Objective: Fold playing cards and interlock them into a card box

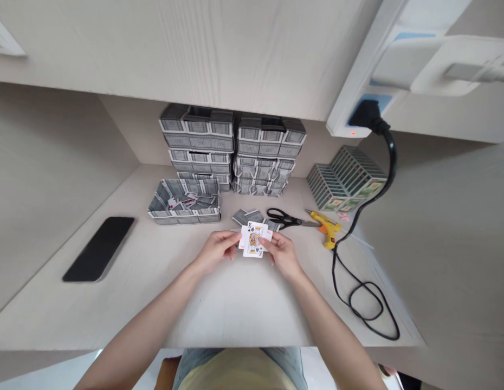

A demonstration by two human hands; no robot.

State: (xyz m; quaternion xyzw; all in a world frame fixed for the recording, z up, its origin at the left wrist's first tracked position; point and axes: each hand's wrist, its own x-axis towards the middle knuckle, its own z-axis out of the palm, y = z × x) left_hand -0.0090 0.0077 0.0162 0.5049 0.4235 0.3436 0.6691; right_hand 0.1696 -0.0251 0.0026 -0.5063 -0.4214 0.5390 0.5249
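Note:
Two or more playing cards [254, 239] are held together over the desk, a king of spades face up on top, crossed over at least one other card. My left hand [217, 249] pinches the left edge of the crossed cards. On the right edge my right hand [282, 251] grips them, its thumb on the king's face. Just beyond the hands lie several loose cards [244, 216], backs up. Scissors [285, 219] with black handles rest beside them. A tray made of playing cards [185, 216] stands behind my left hand, with folded cards inside.
Stacked boxes made of cards [203, 135] line the back. At the right are green-striped card packs [343, 181], a yellow glue gun [327, 227] and a looped black cable [368, 284] from a power strip [357, 111]. A phone [99, 249] lies at the left.

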